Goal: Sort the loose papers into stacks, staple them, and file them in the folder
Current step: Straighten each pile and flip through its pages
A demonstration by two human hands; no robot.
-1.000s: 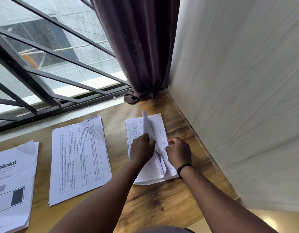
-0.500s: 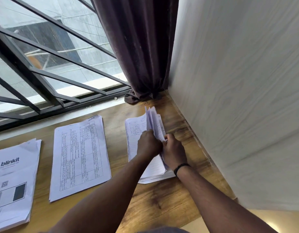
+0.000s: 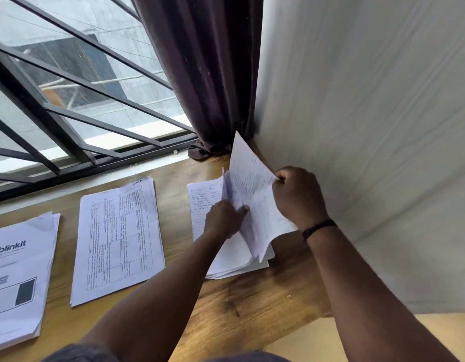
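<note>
Three paper stacks lie on the wooden desk. At the right is a stack of handwritten lined sheets. My right hand pinches the edge of the upper handwritten sheets and lifts them up, tilted toward the wall. My left hand rests on the stack with its fingers tucked between the raised sheets and those below. A stack of printed table forms lies in the middle. A stack with a "blinkit" heading sits at the far left. No stapler or folder is in view.
A white wall runs close along the desk's right side. A dark curtain hangs in the corner, and a barred window lines the desk's far edge. The desk's near right corner drops off to the floor.
My right hand has lifted the upper handwritten sheets higher and swung them rightward toward the wall. My left hand stays on the stack beneath them.
</note>
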